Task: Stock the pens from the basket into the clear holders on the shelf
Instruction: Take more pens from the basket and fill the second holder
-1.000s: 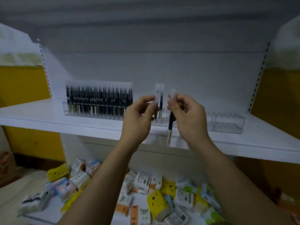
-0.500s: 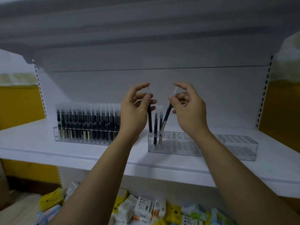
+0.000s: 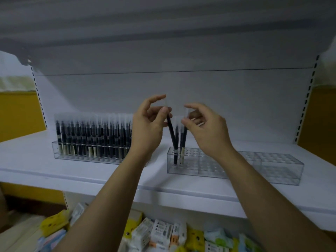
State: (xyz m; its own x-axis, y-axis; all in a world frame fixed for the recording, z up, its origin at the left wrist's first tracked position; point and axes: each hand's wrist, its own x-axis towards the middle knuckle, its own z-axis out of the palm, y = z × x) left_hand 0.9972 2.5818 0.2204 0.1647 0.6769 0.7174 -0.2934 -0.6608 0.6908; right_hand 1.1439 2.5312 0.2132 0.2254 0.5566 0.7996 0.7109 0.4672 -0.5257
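Note:
A clear holder (image 3: 236, 166) with many holes stands on the white shelf (image 3: 109, 177), right of centre. My left hand (image 3: 149, 128) pinches a dark pen (image 3: 171, 135) near its frosted cap; the pen leans with its lower end in a hole at the holder's left end. My right hand (image 3: 205, 128) pinches the cap of a second dark pen (image 3: 184, 140), whose tip also sits in that left end. A third pen stands between them. To the left, another clear holder (image 3: 87, 153) is packed with several dark pens. The basket is out of view.
Below the shelf lies a heap of small packets (image 3: 163, 233), yellow, white and pale blue. An upper shelf (image 3: 163, 24) overhangs the work area. Perforated uprights (image 3: 307, 99) frame the back panel; yellow walls flank both sides.
The view has tilted up towards the shelf. Both hands carried their pens from in front of the shelf edge up to the right holder, and the pen tips now sit in its left holes.

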